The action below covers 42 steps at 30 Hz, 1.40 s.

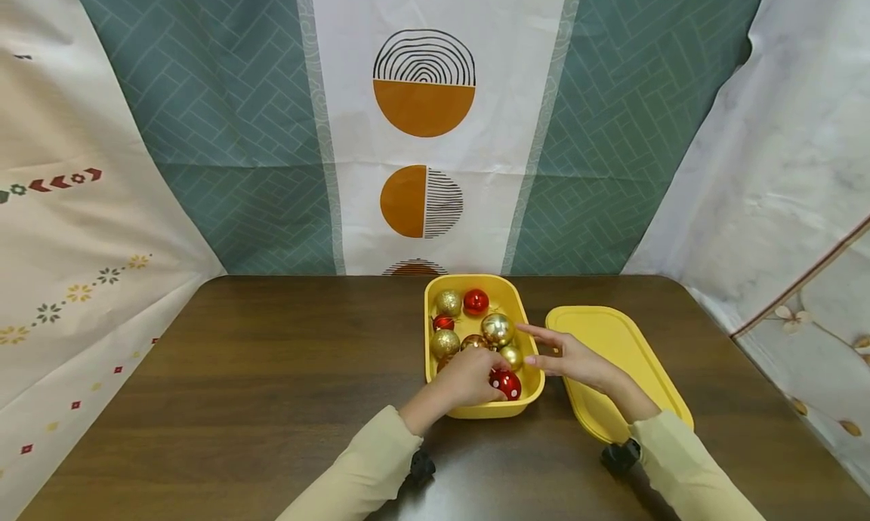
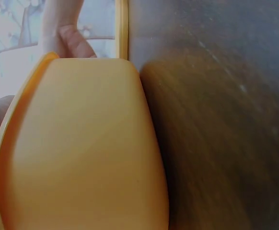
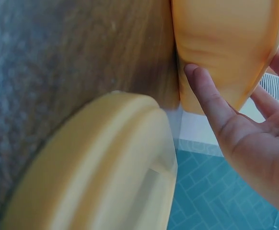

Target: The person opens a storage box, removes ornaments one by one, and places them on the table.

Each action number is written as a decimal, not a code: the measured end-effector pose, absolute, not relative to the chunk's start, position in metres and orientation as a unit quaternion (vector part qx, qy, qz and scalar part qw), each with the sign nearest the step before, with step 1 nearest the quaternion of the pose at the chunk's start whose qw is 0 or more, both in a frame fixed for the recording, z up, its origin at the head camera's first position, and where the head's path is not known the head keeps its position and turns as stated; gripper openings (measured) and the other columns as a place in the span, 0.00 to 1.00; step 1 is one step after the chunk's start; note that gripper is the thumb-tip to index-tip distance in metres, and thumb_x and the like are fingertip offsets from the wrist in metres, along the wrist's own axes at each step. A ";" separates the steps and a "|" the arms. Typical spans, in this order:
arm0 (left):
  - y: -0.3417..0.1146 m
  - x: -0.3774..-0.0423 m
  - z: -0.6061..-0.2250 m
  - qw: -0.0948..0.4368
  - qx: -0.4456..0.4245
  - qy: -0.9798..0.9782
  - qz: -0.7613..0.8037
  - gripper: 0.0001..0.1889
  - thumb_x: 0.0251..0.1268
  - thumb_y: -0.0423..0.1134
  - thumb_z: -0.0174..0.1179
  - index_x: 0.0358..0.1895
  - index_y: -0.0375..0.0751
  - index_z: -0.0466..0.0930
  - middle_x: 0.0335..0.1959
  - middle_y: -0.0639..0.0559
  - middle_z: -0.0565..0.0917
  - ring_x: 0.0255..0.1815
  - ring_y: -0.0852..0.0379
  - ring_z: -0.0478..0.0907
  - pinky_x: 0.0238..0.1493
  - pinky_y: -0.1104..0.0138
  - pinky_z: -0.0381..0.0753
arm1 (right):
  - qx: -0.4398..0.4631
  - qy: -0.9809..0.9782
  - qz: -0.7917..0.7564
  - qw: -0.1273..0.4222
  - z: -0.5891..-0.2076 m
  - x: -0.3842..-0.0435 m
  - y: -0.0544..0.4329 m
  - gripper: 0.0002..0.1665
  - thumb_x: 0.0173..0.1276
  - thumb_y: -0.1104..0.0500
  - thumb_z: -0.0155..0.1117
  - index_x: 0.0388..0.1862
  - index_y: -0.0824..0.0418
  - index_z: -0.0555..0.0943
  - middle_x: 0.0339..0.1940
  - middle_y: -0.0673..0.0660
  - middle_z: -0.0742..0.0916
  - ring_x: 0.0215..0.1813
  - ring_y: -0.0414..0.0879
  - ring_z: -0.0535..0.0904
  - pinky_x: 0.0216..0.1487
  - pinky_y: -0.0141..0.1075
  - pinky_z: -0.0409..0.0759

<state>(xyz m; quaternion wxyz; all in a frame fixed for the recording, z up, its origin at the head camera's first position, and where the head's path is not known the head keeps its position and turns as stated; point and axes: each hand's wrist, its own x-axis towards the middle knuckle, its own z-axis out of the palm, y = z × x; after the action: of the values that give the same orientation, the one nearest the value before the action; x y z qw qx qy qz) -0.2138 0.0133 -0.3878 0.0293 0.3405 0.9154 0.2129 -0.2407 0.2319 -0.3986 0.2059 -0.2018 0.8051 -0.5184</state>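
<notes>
A yellow plastic box (image 1: 435, 279) holds several Christmas baubles in gold, red and copper. My left hand (image 1: 465, 377) reaches over its near left side. The thumb and fingers of that hand curl about a red bauble with white dots (image 1: 508, 386) in the near right corner. In the left wrist view the box wall (image 2: 87, 143) hides most of this hand. At the right wall my right hand (image 1: 567, 359) has its fingers spread, fingertips right at the rim. One finger (image 3: 204, 86) lies along the outer wall in the right wrist view.
A yellow lid (image 1: 605, 332) lies on the dark wooden table (image 1: 285, 370), just right of the box. Among the baubles are a shiny gold one (image 1: 498, 328), a glittery gold one (image 1: 445, 343) and a red one (image 1: 476, 302). Patterned cloth (image 1: 238, 128) hangs behind the table.
</notes>
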 end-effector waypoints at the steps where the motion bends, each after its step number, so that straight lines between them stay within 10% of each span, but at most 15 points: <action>1: 0.013 -0.213 -0.388 0.027 0.339 0.917 0.210 0.15 0.45 0.40 0.70 0.40 0.44 0.84 0.32 0.61 0.83 0.29 0.68 0.71 0.35 0.76 0.70 | -0.202 0.806 -0.518 0.205 -0.399 -0.241 0.232 0.37 0.65 0.55 0.58 0.70 0.60 0.57 0.68 0.71 0.61 0.65 0.66 0.60 0.52 0.48 0.74; 19: -0.036 -0.205 -0.346 -0.030 0.254 0.894 0.369 0.21 0.46 0.43 0.70 0.46 0.42 0.81 0.39 0.53 0.83 0.38 0.58 0.76 0.40 0.69 0.75 | -0.199 0.806 -0.518 0.207 -0.396 -0.238 0.233 0.38 0.65 0.55 0.58 0.71 0.61 0.56 0.67 0.73 0.59 0.64 0.67 0.60 0.51 0.46 0.75; 42: -0.238 -0.199 -0.352 -0.150 0.035 0.915 0.373 0.22 0.49 0.44 0.68 0.46 0.34 0.79 0.37 0.41 0.83 0.35 0.50 0.79 0.33 0.69 0.76 | -0.194 0.817 -0.501 0.210 -0.396 -0.239 0.231 0.39 0.64 0.54 0.59 0.71 0.60 0.56 0.67 0.73 0.60 0.65 0.67 0.60 0.51 0.46 0.75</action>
<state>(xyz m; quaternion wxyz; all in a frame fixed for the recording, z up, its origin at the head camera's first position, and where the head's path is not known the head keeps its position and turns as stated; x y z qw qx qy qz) -0.1994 -0.2384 -0.3520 -0.1504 0.0348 0.9149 0.3730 -0.2386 0.2314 -0.3961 0.2101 -0.1942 0.8166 -0.5014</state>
